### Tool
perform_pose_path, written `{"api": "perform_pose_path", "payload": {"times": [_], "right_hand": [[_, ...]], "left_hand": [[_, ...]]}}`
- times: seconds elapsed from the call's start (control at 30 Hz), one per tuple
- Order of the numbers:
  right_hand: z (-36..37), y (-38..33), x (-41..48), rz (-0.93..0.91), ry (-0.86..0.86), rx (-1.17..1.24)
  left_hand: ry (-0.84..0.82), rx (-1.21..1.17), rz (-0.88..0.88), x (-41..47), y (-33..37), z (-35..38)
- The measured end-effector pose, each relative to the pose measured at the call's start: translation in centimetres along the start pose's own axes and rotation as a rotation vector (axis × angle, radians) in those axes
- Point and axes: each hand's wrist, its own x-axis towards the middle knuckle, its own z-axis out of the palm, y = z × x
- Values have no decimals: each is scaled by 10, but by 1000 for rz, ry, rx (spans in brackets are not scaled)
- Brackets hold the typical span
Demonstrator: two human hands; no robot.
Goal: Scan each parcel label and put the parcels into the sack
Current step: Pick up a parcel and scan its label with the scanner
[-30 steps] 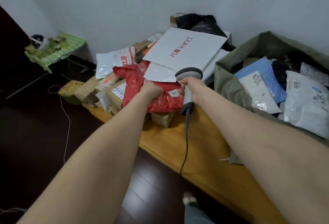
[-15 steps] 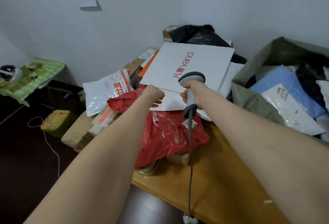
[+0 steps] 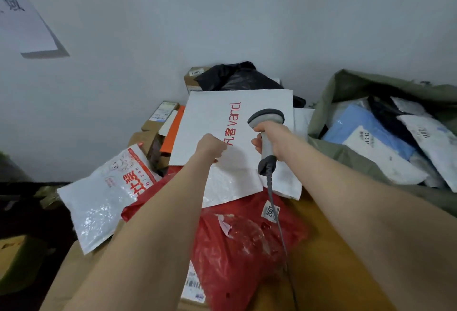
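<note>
My right hand (image 3: 274, 138) grips the handle of a grey barcode scanner (image 3: 266, 117); its head hovers over a flat white parcel with red "vancl" print (image 3: 217, 117). The scanner cable hangs down across a red plastic parcel (image 3: 242, 241) that bears a small label (image 3: 270, 211). My left hand (image 3: 211, 147) sits with curled fingers at the white parcel's near edge; the back of the hand hides whether it pinches the edge. The green sack (image 3: 321, 117) stands open at the right, with blue and white parcels (image 3: 380, 154) inside.
A white bag with red characters (image 3: 106, 192) lies left of the red parcel. Cardboard boxes (image 3: 158, 122) and a black bag (image 3: 237, 78) are stacked against the wall behind. The pile rests on a wooden table (image 3: 321, 249). A paper sheet (image 3: 22, 23) hangs on the wall.
My left hand left the red parcel and moved up to the white parcel's near edge. The scanner moved up with it over the white parcel. The view came closer.
</note>
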Motion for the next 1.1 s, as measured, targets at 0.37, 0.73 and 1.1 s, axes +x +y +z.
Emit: {"api": "perform_pose_path", "payload": {"times": [0.37, 0.73, 1.1], "right_hand": [[60, 12, 35, -121, 297, -189], [67, 18, 61, -88, 353, -231], [56, -13, 17, -198, 319, -110]], "left_hand": [[64, 162, -72, 97, -37, -78], [87, -227, 8, 122, -42, -98], [47, -486, 401, 53, 33, -156]]}}
